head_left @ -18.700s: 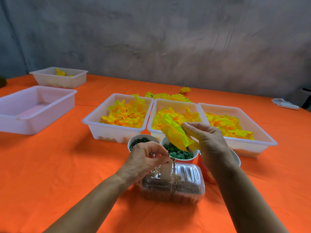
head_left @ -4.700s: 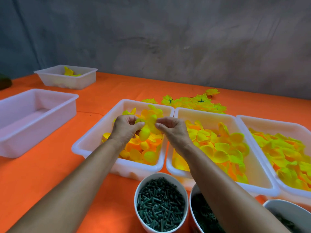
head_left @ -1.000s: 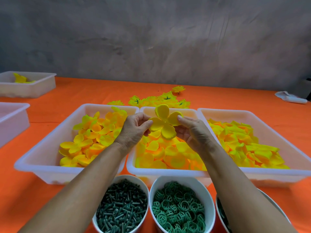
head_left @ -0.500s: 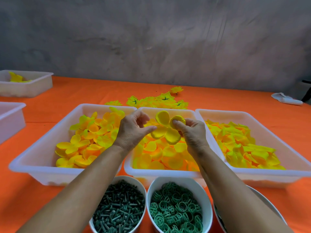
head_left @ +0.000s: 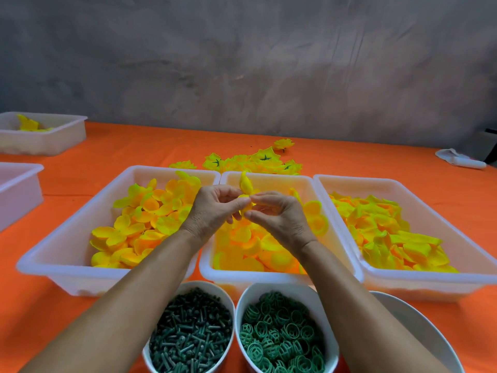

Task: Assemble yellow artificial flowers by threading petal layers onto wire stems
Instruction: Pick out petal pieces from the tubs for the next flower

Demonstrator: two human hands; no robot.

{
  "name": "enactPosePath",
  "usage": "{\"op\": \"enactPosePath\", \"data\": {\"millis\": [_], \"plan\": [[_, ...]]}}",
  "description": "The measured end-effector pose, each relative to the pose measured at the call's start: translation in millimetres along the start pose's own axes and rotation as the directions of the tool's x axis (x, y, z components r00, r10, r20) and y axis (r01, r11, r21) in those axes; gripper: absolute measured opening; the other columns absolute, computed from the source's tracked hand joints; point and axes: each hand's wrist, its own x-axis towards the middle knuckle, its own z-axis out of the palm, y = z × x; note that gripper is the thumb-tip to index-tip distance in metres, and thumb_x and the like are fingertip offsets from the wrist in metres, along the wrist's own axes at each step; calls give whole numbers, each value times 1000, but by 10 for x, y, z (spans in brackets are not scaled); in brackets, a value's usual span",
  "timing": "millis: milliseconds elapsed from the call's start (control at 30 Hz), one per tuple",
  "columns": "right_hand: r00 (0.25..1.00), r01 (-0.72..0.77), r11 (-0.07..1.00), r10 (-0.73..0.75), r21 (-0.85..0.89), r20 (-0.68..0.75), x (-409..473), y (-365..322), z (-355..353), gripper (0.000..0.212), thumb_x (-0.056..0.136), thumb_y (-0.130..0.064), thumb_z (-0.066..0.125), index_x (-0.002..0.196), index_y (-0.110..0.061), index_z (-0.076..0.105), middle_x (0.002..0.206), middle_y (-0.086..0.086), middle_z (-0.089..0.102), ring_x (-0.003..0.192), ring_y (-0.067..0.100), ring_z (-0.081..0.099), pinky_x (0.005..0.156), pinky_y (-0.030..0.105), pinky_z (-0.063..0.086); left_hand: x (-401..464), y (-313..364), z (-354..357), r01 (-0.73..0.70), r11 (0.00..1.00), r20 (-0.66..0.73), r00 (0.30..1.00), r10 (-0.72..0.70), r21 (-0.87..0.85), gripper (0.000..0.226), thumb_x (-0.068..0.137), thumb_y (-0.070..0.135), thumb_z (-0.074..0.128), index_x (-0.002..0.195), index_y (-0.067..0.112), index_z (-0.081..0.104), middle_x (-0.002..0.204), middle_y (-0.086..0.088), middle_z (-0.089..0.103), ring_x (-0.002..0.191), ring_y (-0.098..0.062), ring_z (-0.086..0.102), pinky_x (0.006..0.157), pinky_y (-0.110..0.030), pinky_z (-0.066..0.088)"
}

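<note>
Above the middle white tray [head_left: 269,275], my left hand [head_left: 212,211] and my right hand [head_left: 277,216] meet and both pinch one yellow petal layer [head_left: 246,188], now folded with a petal sticking up. A second petal layer [head_left: 314,216] hangs by my right hand's outer side; whether it is held I cannot tell. The left tray [head_left: 67,270], middle tray and right tray [head_left: 430,281] hold loose yellow-orange petal layers. No wire stem shows between the fingers.
Near me stand a cup of dark green pegs [head_left: 191,337], a cup of green rings [head_left: 279,340] and part of a third cup [head_left: 419,332]. Finished flowers [head_left: 255,161] lie behind the trays. More trays [head_left: 43,135] sit at the far left; a white cloth [head_left: 460,161] far right.
The petal layer was spread flat between my hands; now it is folded and squeezed between fingertips that have come together. The view has shifted slightly.
</note>
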Motion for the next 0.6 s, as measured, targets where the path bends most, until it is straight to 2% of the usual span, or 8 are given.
{"op": "enactPosePath", "data": {"millis": [100, 233, 433, 600], "plan": [[998, -54, 996, 57, 72, -38, 7, -3, -16, 27, 74, 1, 75, 100, 3, 69, 100, 19, 69, 93, 35, 67, 83, 44, 56, -2, -15, -13, 29, 998, 49, 998, -26, -50, 16, 81, -1, 67, 97, -3, 68, 51, 4, 64, 45, -5, 56, 47, -17, 46], [994, -109, 987, 110, 119, -4, -4, -25, -43, 30, 75, 1, 74, 103, 4, 67, 97, 23, 70, 90, 33, 69, 82, 41, 56, -9, -3, -25, 44, 997, 89, 995, -39, -60, 20, 80, 2, 68, 100, -4, 68, 55, 4, 65, 48, -5, 56, 49, -17, 46], [987, -144, 961, 156, 236, -34, 4, -5, -76, 21, 86, -8, 65, 97, 10, 68, 91, 27, 69, 77, 25, 66, 71, 31, 57, -42, 39, -9, 52, 996, 121, 992, -43, -75, 14, 72, 6, 75, 86, 8, 72, 60, 1, 65, 50, -5, 52, 48, -17, 43], [973, -221, 927, 232, 303, 2, 19, 27, -104, 12, 83, -12, 69, 83, 1, 69, 74, 12, 70, 66, 15, 69, 66, 27, 59, -46, 47, -11, 69, 996, 160, 985, -60, -54, 16, 72, 4, 75, 85, 12, 72, 65, -6, 65, 50, -3, 52, 51, -16, 44]]}}
